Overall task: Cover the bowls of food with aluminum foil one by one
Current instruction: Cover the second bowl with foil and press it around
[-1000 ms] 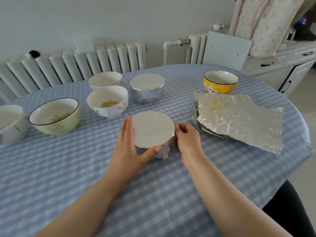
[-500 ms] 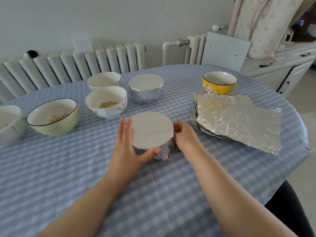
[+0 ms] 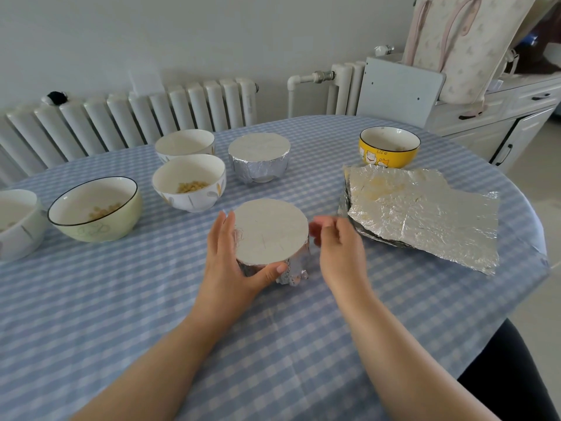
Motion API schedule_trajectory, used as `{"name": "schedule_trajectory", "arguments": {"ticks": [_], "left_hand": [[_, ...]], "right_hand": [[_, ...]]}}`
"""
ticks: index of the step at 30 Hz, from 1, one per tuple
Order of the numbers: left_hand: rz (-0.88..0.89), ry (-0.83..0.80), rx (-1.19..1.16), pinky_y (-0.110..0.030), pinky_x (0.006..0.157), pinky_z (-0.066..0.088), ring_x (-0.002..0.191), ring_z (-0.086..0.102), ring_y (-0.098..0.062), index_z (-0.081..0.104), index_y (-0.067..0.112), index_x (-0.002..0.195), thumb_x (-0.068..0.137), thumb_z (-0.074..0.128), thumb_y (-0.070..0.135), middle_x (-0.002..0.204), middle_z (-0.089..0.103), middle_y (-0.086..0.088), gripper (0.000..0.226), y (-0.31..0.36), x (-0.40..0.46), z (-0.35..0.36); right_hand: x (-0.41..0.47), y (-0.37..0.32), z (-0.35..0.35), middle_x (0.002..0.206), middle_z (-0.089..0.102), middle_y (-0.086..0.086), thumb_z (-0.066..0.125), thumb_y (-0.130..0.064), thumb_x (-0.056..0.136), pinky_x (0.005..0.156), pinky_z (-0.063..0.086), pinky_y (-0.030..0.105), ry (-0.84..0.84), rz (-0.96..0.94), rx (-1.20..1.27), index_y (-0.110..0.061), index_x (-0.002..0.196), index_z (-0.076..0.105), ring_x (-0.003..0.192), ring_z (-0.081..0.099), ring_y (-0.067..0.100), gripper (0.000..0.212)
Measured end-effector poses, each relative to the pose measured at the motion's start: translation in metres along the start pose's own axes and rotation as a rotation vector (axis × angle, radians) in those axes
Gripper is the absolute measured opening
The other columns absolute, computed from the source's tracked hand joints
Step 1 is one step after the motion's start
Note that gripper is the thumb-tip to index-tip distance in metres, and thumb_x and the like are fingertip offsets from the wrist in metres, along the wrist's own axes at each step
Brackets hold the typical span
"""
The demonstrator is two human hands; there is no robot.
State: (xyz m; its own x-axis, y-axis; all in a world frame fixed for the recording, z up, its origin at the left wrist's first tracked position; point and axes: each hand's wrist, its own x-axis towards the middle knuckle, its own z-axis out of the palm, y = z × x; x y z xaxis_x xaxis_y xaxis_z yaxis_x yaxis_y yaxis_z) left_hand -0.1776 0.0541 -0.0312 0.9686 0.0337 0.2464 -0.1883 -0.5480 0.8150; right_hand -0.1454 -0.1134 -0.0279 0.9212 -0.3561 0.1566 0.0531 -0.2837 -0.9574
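Cupping the foil-wrapped bowl (image 3: 271, 235) at centre frame, the left hand (image 3: 230, 262) grips its crinkly, easily torn side; the right hand (image 3: 337, 247) hovers open, empty.

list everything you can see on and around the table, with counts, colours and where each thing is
Foil-covered bowls: 2, silver; one near centre, one behind it.
Open bowls: 5; yellow far right, white and white centre-left, pale green left, white at left edge.
Foil sheets: stack, silver, right.
Tablecloth: 1, blue-white check.
Radiator: white, behind.
Cabinet: white, far right.
Left hand: cupping the near covered bowl.
Right hand: open beside it, blurred.
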Motion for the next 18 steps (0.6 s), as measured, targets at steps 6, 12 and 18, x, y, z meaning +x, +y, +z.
{"name": "schedule_trajectory", "arguments": {"ticks": [6, 12, 18], "left_hand": [[-0.042, 0.031, 0.012, -0.023, 0.110, 0.020, 0.140, 0.017, -0.004, 0.012, 0.021, 0.155, 0.056, 0.063, 0.072, 0.160, 0.001, 0.005, 0.122, 0.005, -0.008, 0.002], [-0.077, 0.106, 0.003, -0.027, 0.110, 0.026, 0.137, 0.022, -0.009, 0.025, 0.019, 0.150, 0.061, 0.064, 0.080, 0.152, 0.016, 0.003, 0.115, 0.002, -0.006, -0.002], [-0.077, 0.096, 0.055, -0.040, 0.118, 0.023, 0.145, 0.017, -0.017, 0.022, 0.015, 0.152, 0.057, 0.057, 0.080, 0.158, 0.020, 0.000, 0.121, 0.001, -0.004, -0.004]], "right_hand": [[-0.001, -0.009, 0.001, 0.095, 0.075, -0.007, 0.041, -0.034, 0.104, 0.095, 0.052, 0.043, -0.183, 0.109, 0.135, -0.032, 0.094, 0.074, 0.097, 0.068, 0.014, 0.035], [-0.003, -0.007, 0.007, 0.093, 0.074, 0.005, 0.048, -0.036, 0.101, 0.090, 0.053, 0.045, -0.214, 0.086, 0.196, -0.031, 0.092, 0.074, 0.095, 0.069, 0.024, 0.027], [-0.008, 0.001, 0.017, 0.094, 0.070, 0.001, 0.059, -0.032, 0.096, 0.079, 0.053, 0.031, -0.115, 0.174, 0.311, -0.019, 0.091, 0.062, 0.086, 0.065, 0.010, 0.015]]}}
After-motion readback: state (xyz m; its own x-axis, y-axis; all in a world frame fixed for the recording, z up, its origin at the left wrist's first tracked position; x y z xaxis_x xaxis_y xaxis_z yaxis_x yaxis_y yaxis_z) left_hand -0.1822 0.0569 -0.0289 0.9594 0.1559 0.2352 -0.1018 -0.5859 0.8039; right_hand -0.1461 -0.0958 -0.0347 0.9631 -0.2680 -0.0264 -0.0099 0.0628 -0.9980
